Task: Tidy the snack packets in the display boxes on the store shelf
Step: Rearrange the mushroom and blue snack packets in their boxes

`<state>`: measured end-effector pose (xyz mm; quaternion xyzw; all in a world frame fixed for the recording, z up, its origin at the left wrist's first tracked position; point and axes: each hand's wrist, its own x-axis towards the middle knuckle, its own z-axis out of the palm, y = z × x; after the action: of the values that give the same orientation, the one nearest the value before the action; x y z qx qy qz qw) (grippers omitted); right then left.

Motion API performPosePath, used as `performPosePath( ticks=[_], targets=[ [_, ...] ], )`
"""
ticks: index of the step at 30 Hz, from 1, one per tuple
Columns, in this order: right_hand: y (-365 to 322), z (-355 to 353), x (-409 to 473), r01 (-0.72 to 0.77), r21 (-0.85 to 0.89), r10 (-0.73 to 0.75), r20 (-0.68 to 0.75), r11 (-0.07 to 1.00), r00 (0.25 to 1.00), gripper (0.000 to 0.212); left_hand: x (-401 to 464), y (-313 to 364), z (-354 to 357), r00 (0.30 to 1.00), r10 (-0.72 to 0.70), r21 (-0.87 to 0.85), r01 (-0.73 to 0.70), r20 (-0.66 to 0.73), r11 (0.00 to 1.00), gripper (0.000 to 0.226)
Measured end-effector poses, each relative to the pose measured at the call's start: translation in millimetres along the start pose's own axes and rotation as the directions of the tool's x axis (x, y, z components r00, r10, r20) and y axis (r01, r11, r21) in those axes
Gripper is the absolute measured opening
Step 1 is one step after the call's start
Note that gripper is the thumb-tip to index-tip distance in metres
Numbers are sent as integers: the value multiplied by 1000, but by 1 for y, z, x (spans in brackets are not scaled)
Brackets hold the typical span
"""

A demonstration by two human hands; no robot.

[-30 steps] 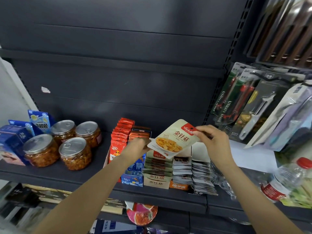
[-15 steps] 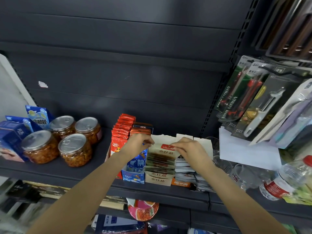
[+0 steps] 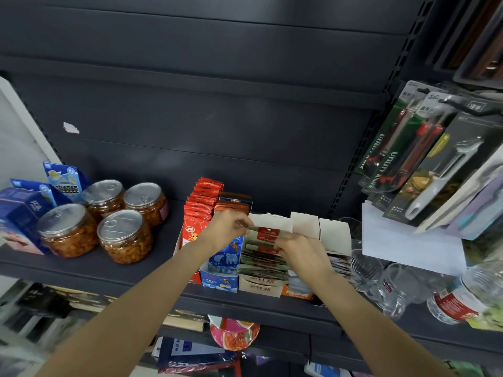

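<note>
Several open display boxes stand side by side on the dark shelf. The beige box in the middle holds a row of upright beige snack packets with red labels. My left hand pinches the top left edge of the rearmost packets. Over the same row, my right hand has its fingertips on the packet tops. To the left stand a red packet box and a blue box; to the right are boxes of grey packets, partly hidden by my right wrist.
Several clear jars with metal lids and blue cartons stand at the left of the shelf. Clear glass cups and a water bottle lie at the right. Carded utility knives and peelers hang on the right.
The beige packet held up in both hands a second ago has gone down into the beige box. Both hands now work on the tops of the row.
</note>
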<state>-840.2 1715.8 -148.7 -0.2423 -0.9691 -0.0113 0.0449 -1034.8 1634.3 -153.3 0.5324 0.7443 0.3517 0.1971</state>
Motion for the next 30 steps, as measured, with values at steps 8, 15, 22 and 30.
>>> performPosePath(
  ticks=[8,15,22,30],
  targets=[
    [-5,-15,4,78,195,-51,-138,978,989,20,-2,-3,1,1000,-3,14,3,22,1000,21],
    [-8,-18,19,-59,105,58,19,993,998,27,-2,-2,1,1000,-3,10,3,27,1000,24],
    [-7,-23,16,-135,138,146,-72,981,987,22,-6,-3,-3,999,-42,-184,44,14,982,33],
    [4,-50,8,-156,373,269,-274,915,923,17,-10,12,-20,993,-103,-436,120,61,892,37]
  ],
)
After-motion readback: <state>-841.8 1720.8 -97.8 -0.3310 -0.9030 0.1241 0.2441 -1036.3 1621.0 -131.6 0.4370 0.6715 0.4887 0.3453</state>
